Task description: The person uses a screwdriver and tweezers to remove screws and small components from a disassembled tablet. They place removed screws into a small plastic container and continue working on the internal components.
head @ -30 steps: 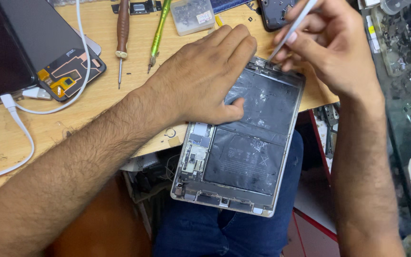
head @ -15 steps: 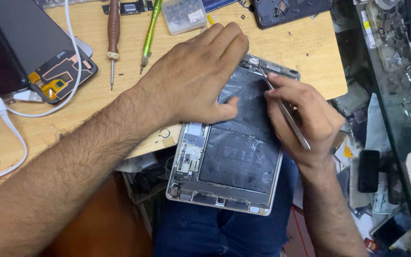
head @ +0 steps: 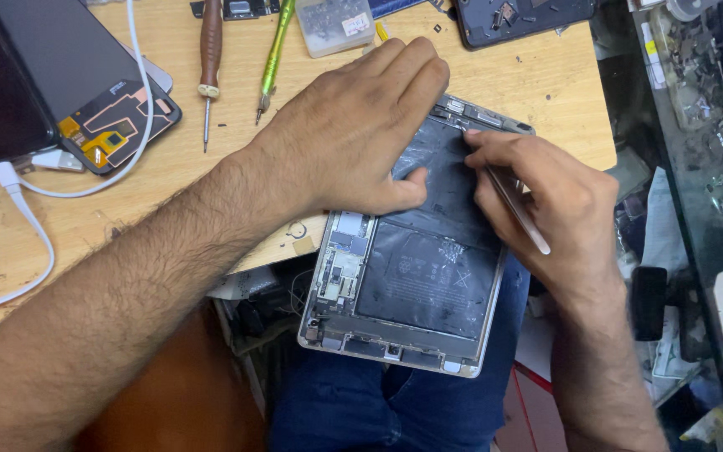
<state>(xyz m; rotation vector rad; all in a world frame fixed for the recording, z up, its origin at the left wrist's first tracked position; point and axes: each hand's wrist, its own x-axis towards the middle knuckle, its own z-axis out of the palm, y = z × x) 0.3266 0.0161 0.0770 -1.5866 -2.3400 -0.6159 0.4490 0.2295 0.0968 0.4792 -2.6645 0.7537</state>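
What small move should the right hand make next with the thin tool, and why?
Probably ease the thin tool a little further under the black battery. The right hand holds its tip at the battery's top edge, while the left hand presses the opened tablet steady.

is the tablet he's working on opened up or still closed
Opened up. The tablet lies with its screen off, black battery cells and circuit board bare inside the metal frame; left hand presses it, right hand works a thin tool.
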